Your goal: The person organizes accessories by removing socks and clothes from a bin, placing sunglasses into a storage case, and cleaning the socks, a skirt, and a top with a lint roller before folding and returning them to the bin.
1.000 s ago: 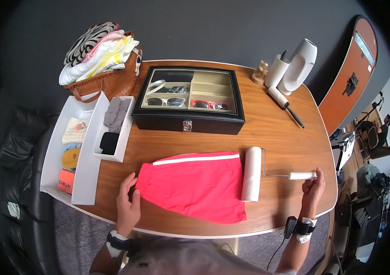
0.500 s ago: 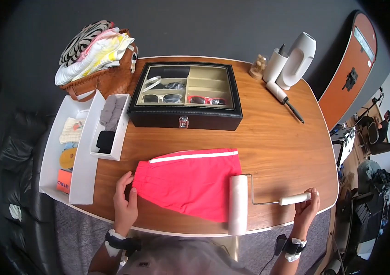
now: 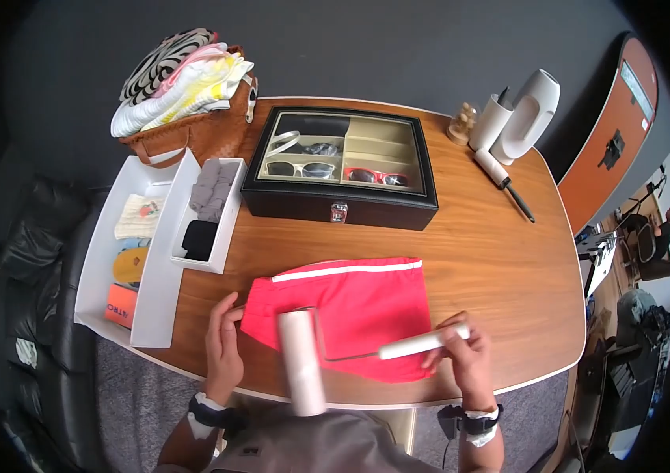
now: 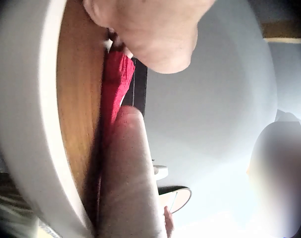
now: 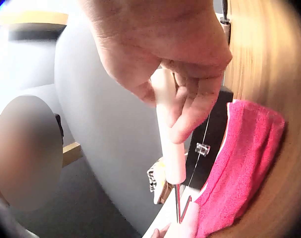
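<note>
A pair of red shorts (image 3: pixel 374 299) with a white side stripe lies folded flat on the wooden table. My right hand (image 3: pixel 467 364) grips the white handle of a large lint roller (image 3: pixel 302 366). Over the waistband end of the shorts, the roller's white cylinder overlaps them in the head view, reaching past the table's front edge. In the right wrist view, thumb and fingers wrap the lint roller's handle (image 5: pixel 172 144). My left hand (image 3: pixel 225 355) lies at the left end of the shorts, fingers extended, fingertips right at the waistband.
Behind the shorts sits a black glasses case (image 3: pixel 339 193). White boxes with folded items (image 3: pixel 154 315) stand at the left, near a brown bag (image 3: pixel 193 135) heaped with clothes. At the back right are a smaller lint roller (image 3: pixel 500 177), a white appliance (image 3: pixel 532 114) and a small jar (image 3: pixel 462 126).
My right hand has carried the lint roller leftward from the leg end of the shorts to the waistband end, first shifting toward the front edge. The left hand has stayed by the waistband.
</note>
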`<action>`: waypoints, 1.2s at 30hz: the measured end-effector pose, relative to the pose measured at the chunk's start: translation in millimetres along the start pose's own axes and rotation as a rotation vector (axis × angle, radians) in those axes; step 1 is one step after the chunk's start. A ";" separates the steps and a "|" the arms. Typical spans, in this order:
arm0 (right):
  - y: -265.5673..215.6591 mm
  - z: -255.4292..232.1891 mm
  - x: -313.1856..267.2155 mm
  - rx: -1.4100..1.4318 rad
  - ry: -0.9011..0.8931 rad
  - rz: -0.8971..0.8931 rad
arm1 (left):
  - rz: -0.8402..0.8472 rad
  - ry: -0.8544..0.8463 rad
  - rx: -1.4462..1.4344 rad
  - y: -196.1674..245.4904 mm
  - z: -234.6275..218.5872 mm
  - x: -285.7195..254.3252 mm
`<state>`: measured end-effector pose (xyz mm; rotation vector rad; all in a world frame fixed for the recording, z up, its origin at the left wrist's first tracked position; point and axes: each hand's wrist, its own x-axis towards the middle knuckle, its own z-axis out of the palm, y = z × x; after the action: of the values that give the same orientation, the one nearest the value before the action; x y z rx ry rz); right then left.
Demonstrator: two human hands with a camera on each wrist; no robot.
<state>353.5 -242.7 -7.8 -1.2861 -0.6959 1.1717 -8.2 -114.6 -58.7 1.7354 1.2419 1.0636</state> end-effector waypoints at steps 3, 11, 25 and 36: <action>-1.5 27.3 12.2 -0.026 -0.108 0.045 | 0.001 -0.062 -0.047 -10.8 -9.0 2.8; 11.4 61.8 33.2 0.092 -0.152 0.074 | -0.093 -0.184 -0.276 -24.9 -18.2 5.6; 21.4 -89.9 -17.0 0.059 0.599 -0.235 | 0.020 -0.023 -0.009 0.8 -4.4 1.7; 1.3 -157.7 -34.4 0.258 0.893 -0.361 | 0.017 -0.035 -0.037 1.3 -2.8 1.9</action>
<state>486.1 -330.5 -35.0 -1.2346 -0.0908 0.3006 -10.0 -112.9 -56.1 1.7321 1.1812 1.0553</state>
